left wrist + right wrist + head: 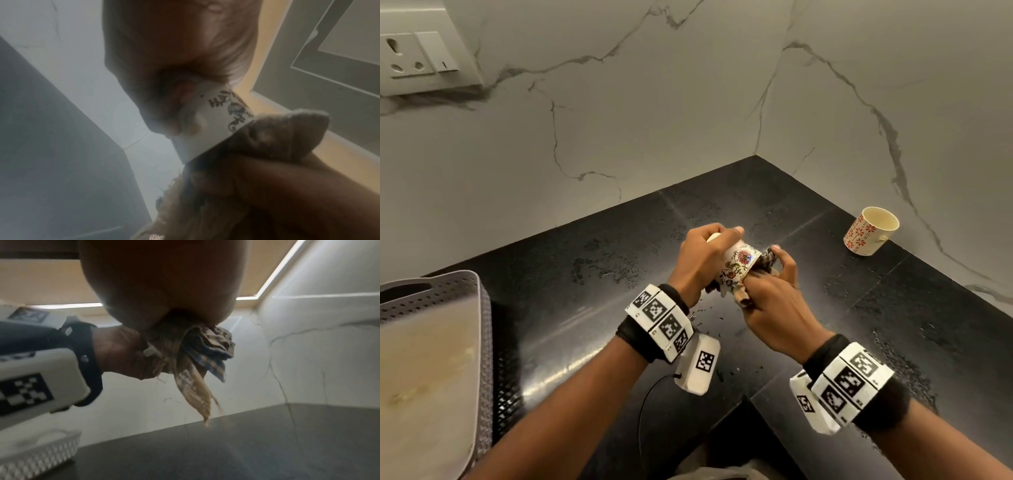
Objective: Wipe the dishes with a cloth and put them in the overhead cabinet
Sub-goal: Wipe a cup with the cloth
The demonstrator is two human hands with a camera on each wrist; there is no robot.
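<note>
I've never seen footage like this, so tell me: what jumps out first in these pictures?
Two hands meet mid-counter: the left hand grips a flowered cup while the right hand presses a checked cloth into its mouth. A second cup, red-flowered, stands alone by the right wall, and a grey perforated tray sits at far left.

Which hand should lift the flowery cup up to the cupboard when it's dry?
Probably the left hand: it already grips the flowery cup, while the right hand is busy holding the cloth.
</note>
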